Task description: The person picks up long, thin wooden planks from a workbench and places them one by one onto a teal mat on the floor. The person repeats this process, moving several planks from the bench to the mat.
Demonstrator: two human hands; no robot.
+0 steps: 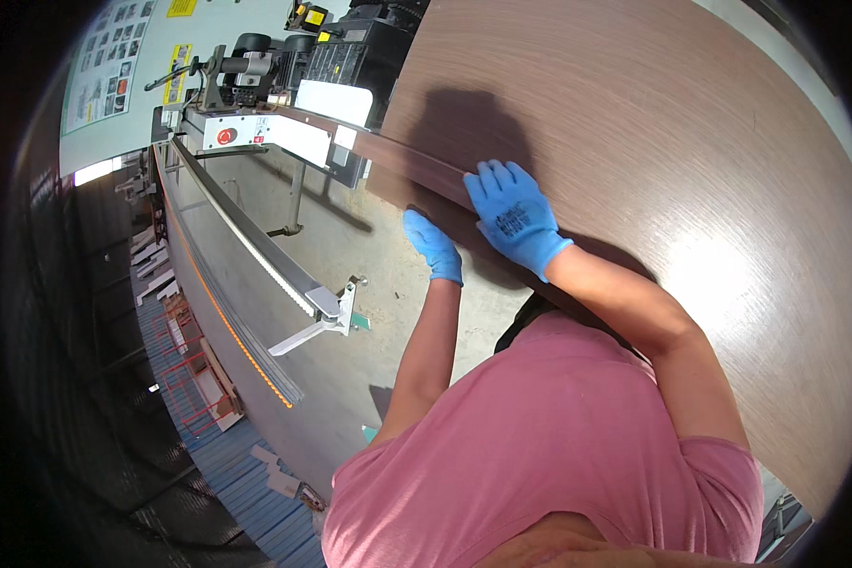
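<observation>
Both my hands wear blue gloves. My right hand lies palm down with stretched fingers on a narrow dark brown board, which runs from the machine toward my body. A little lower and to the left, my left hand is stretched out beside the board's left side, fingers close together; I cannot tell whether it touches the board. The board's far end reaches a white guard on the machine. Under and beside it spreads a large brown wood-grain panel.
A red emergency button sits on the machine's front. Motors and a black housing stand behind it. A long rail arm with a white end bracket reaches toward me on the left. Blue slatted racking with board pieces lies farther left.
</observation>
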